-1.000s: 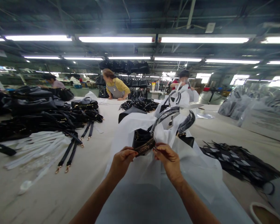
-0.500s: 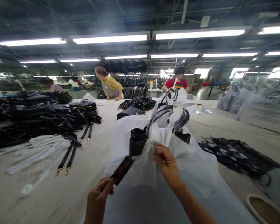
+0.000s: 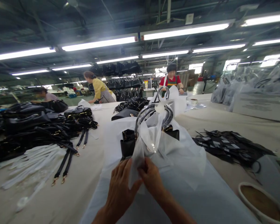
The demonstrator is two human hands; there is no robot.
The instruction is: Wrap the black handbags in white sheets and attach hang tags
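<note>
black handbag (image 3: 127, 149) upright mid-counter (image 3: 198, 120), wrapped handles (image 3: 138, 119) arching at its 12 o'clock, white tissue paper (image 3: 147, 143) draped down the front. left hand (image 3: 121, 186) at the bag's 6 o'clock: half a second ago it gripped a dark tag; now spread, fingers straight, laid against the tissue. right hand (image 3: 151, 179) just beside, fingertips pinching the tissue, lower than before. black straps (image 3: 62, 163) at 9 o'clock, unmoved. towards 11, yellow-sleeved person (image 3: 99, 88) has turned further left.
</note>
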